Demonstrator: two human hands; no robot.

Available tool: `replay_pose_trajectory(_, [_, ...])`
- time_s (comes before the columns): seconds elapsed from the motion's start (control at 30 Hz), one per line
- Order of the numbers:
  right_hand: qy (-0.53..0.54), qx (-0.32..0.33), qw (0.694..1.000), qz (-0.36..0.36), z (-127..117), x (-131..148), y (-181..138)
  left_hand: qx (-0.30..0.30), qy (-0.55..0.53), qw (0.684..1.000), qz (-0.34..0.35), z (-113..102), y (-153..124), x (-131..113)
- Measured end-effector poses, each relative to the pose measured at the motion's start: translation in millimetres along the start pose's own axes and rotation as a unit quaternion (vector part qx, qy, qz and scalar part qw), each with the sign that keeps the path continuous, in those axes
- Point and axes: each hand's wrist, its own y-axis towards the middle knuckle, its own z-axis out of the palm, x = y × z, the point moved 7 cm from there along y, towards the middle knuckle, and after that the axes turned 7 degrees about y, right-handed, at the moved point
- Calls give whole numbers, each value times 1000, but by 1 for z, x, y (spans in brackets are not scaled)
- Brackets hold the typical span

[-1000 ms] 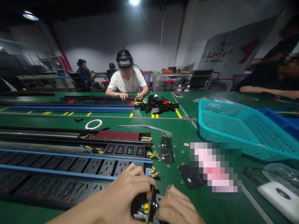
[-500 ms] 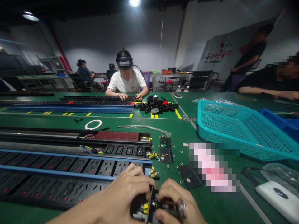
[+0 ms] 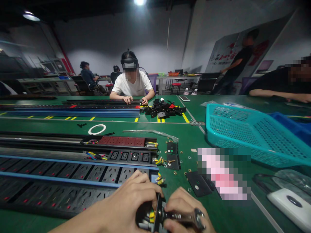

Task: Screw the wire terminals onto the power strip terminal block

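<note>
At the bottom centre my left hand [image 3: 134, 194] is closed, its fingers curled over the upper edge of a small black end plate [image 3: 158, 205]. The plate stands upright between my hands. Behind it, yellow-ended wires [image 3: 152, 216] show in a dark opening under my left palm. My right hand [image 3: 186, 204] is closed around a shiny metal wrench [image 3: 194, 216], its open jaw pointing right. The wrench's other end meets a fitting on the plate's right face; fingers partly hide the contact. Just left of my hands lies a black socket strip [image 3: 73, 197].
A blue-edged socket strip [image 3: 92, 173] and others lie beyond my left hand. Black plates [image 3: 198, 184], loose nuts and washers are spread to the right. A turquoise basket [image 3: 243, 152] and a white device [image 3: 289, 204] stand farther right. Across the table a co-worker [image 3: 132, 82] handles strips.
The wrench has swung, its free jaw now lower and farther right. My right hand has turned slightly with it; my left hand stays put. A person in the background moved left.
</note>
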Motion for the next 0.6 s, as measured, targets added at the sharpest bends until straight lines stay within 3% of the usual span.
replay_pose_trajectory(0.13, [-53,27,995,-78,9,15,1,0,4,1000,-2,2,-1,2])
replay_pose_trajectory(0.27, [-67,58,992,-85,19,16,-2,4,-1,1000,2,2,-1,1])
replay_pose_trajectory(0.37, [-48,33,996,-73,14,13,-3,4,1,1000,5,2,-1,0])
replay_pose_trajectory(0.47, [-9,10,1000,-11,8,1,-4,1,7,1000,9,2,-1,-1])
replay_pose_trajectory(0.6, [44,23,980,195,9,-31,-14,2,-2,1000,13,3,-1,0])
